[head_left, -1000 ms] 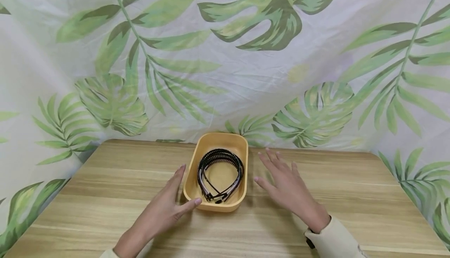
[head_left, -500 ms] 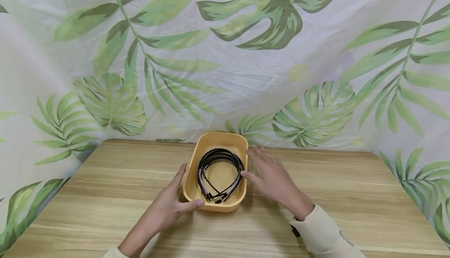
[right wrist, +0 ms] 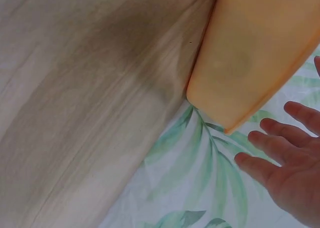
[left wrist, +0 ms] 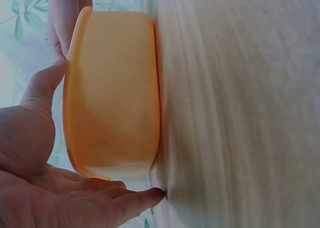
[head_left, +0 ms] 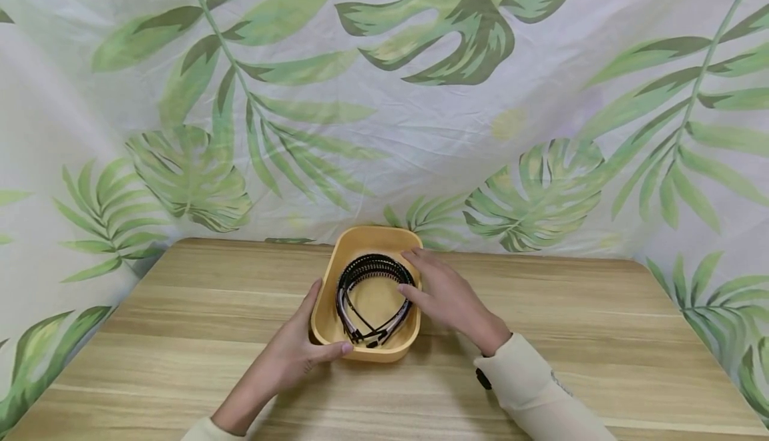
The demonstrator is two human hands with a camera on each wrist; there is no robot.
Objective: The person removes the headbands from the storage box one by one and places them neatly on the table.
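A yellow-orange box (head_left: 375,355) sits on the wood table (head_left: 168,341), close to the far edge. In the box is a bunch of thin headbands (head_left: 375,262), mostly black with some pale bits. They make one loop, with the round part at the far side and the ends crossing at the near side. I cannot count them, because they overlap. The left hand (head_left: 294,352) is at the near left corner of the box. Its thumb is on the near rim and its fingers go along the left side, set wide apart from the thumb. It seems to steady the box, not squeeze it. The right hand (head_left: 450,294) is over the right rim. Its fingers are loose and spread, and its thumb sticks out over the right part of the loop. It holds nothing that I can see, and I cannot tell if the thumb touches a band. Both hands are at the box, so getting there looks done. The bands I can see all lie in the box and none is up in a hand, so picking one up looks like a part that is not done yet.
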